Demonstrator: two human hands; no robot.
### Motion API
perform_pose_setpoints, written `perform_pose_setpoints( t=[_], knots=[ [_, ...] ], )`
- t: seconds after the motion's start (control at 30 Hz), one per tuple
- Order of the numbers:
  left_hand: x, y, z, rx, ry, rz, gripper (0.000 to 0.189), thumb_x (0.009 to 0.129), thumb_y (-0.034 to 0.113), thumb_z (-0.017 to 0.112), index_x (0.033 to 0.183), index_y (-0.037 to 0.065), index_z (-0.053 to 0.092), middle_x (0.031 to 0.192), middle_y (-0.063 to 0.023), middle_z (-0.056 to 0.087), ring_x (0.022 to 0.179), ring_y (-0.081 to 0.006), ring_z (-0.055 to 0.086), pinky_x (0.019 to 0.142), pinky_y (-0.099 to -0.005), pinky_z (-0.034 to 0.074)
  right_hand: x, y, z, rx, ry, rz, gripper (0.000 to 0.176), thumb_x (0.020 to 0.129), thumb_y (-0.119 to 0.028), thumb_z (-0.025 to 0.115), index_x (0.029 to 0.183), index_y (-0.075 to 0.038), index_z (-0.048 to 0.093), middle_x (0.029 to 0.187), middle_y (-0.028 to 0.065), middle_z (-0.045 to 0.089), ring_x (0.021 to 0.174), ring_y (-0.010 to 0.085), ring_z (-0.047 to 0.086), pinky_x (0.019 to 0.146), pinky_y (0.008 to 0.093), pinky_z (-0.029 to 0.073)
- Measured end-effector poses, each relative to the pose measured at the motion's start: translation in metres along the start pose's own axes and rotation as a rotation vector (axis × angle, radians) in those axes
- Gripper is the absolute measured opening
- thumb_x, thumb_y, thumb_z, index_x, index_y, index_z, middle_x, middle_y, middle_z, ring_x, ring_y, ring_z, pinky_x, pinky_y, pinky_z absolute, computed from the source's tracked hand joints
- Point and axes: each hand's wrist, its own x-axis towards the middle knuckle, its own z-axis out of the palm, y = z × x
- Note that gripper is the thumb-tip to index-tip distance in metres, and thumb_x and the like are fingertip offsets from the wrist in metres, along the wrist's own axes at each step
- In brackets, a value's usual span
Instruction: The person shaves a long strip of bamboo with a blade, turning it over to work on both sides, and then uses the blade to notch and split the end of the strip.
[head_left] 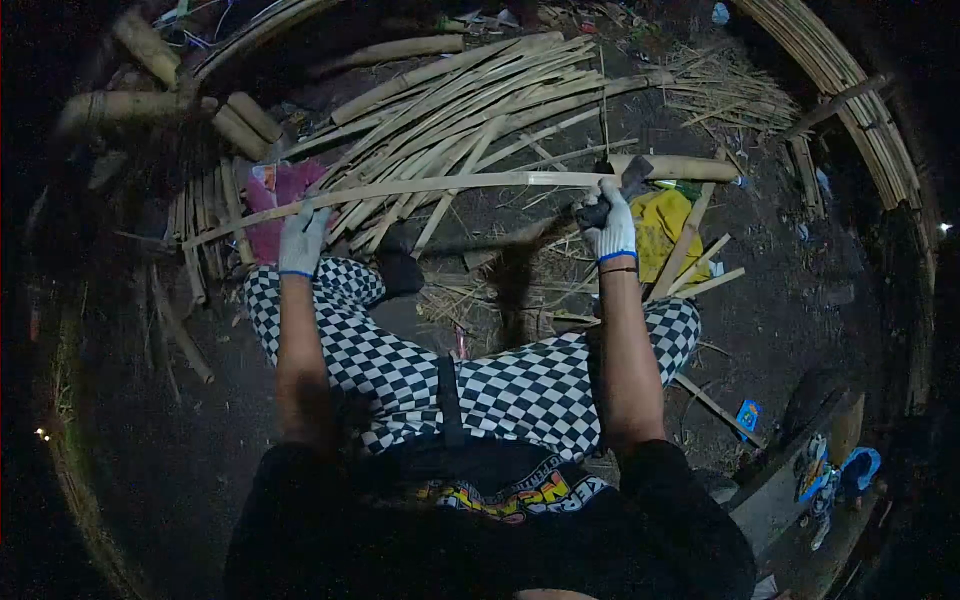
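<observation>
A long, slightly bowed bamboo strip (430,187) runs across in front of me, above my checkered lap. My left hand (303,242), in a white knitted glove with a blue cuff, is closed on it toward its left end. At the strip's right end, my right hand (612,230), gloved alike, has its thumb along the strip and its fingers curled under. Dark material shows at those curled fingers; I cannot tell whether it is glove or a held tool. Just beyond this hand is a dark, flat blade-like piece (635,174), overlapping a thick bamboo pole (690,168).
A heap of split bamboo strips (450,130) lies ahead on the dirt ground. A pink bag (275,215) sits at left, a yellow sack (660,235) at right. Bamboo sections (125,108) lie at upper left; a bundle of long strips (850,90) curves along the right.
</observation>
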Motion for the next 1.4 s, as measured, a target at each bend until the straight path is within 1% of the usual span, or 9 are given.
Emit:
perform_pose_setpoints(
  t=[0.13,0.4,0.43,0.53,0.67,0.8,0.93,1.07,1.4],
  knots=[
    [0.007,-0.023,0.0,-0.502,-0.048,-0.144,0.019,0.092,0.009,0.057,0.102,-0.007,0.063,0.094,-0.0109,0.066,0.089,-0.0187,0.061,0.082,-0.0299,0.047,0.005,0.001,-0.004,0.019,0.006,0.015,0.008,0.093,-0.014,0.055,0.087,-0.011,0.05,0.069,0.0019,0.053,0.058,0.015,0.052,0.053,0.0285,0.046],
    [0.014,-0.058,-0.001,0.029,-0.099,0.275,0.015,0.088,0.006,0.063,0.095,-0.007,0.06,0.084,-0.0121,0.064,0.075,-0.0148,0.06,0.068,-0.0271,0.048,0.025,0.004,-0.03,-0.016,0.075,-0.034,0.007,0.09,-0.013,0.058,0.085,-0.009,0.055,0.068,0.0022,0.055,0.058,0.0153,0.054,0.051,0.0283,0.045],
    [0.003,-0.003,-0.005,-0.691,-0.102,-0.179,0.013,0.087,0.006,0.064,0.092,-0.005,0.062,0.08,-0.0147,0.063,0.07,-0.0176,0.06,0.066,-0.0308,0.048,0.027,0.003,-0.031,-0.046,0.117,-0.006,0.01,0.092,-0.017,0.055,0.084,-0.012,0.056,0.064,0.0015,0.056,0.053,0.0156,0.053,0.049,0.0288,0.044],
    [0.004,0.0,-0.003,-0.907,-0.027,-0.347,0.012,0.085,0.007,0.066,0.09,-0.004,0.063,0.08,-0.0174,0.062,0.071,-0.0244,0.061,0.066,-0.0328,0.047,0.018,0.0,-0.024,-0.222,0.169,0.019,0.01,0.092,-0.019,0.055,0.085,-0.013,0.056,0.065,0.0014,0.056,0.052,0.0158,0.053,0.048,0.0288,0.043],
    [0.003,0.003,-0.018,0.617,-0.082,0.386,0.026,0.09,0.022,0.062,0.091,-0.004,0.064,0.084,-0.0197,0.063,0.069,-0.0331,0.058,0.064,-0.0329,0.047,0.014,0.002,-0.024,-0.155,0.085,0.02,0.01,0.089,-0.019,0.058,0.084,-0.012,0.054,0.066,0.0008,0.055,0.055,0.0146,0.053,0.046,0.0272,0.041],
    [0.014,-0.023,-0.011,0.255,-0.189,-0.022,0.031,0.089,0.03,0.061,0.089,-0.001,0.064,0.085,-0.0208,0.062,0.075,-0.036,0.058,0.064,-0.0429,0.044,0.015,0.002,-0.021,-0.143,0.164,-0.021,0.009,0.089,-0.014,0.059,0.085,-0.01,0.052,0.067,0.0012,0.052,0.056,0.0142,0.052,0.048,0.0277,0.043],
    [0.017,-0.062,0.0,0.313,-0.009,0.171,0.025,0.09,0.021,0.062,0.091,-0.004,0.06,0.082,-0.0207,0.06,0.069,-0.0307,0.057,0.06,-0.0381,0.044,0.023,0.004,-0.029,-0.06,0.038,-0.025,0.009,0.089,-0.012,0.061,0.082,-0.011,0.055,0.066,0.0006,0.056,0.054,0.0152,0.055,0.048,0.028,0.045],
    [0.01,-0.01,0.001,-0.456,0.031,-0.079,0.017,0.09,0.008,0.058,0.098,-0.007,0.055,0.082,-0.0124,0.06,0.072,-0.0174,0.057,0.061,-0.03,0.047,0.021,0.005,-0.027,-0.158,0.102,0.037,0.012,0.089,-0.02,0.062,0.081,-0.013,0.056,0.065,0.0009,0.057,0.053,0.0161,0.055,0.046,0.0282,0.043],
    [0.006,-0.001,-0.008,-0.029,-0.027,0.021,0.02,0.095,0.016,0.056,0.098,-0.003,0.052,0.082,-0.0069,0.057,0.068,-0.0145,0.055,0.063,-0.027,0.046,0.015,0.008,-0.025,-0.265,0.057,0.105,0.016,0.089,-0.025,0.06,0.081,-0.011,0.059,0.066,0.0021,0.059,0.057,0.017,0.057,0.047,0.0285,0.042]
  ],
)
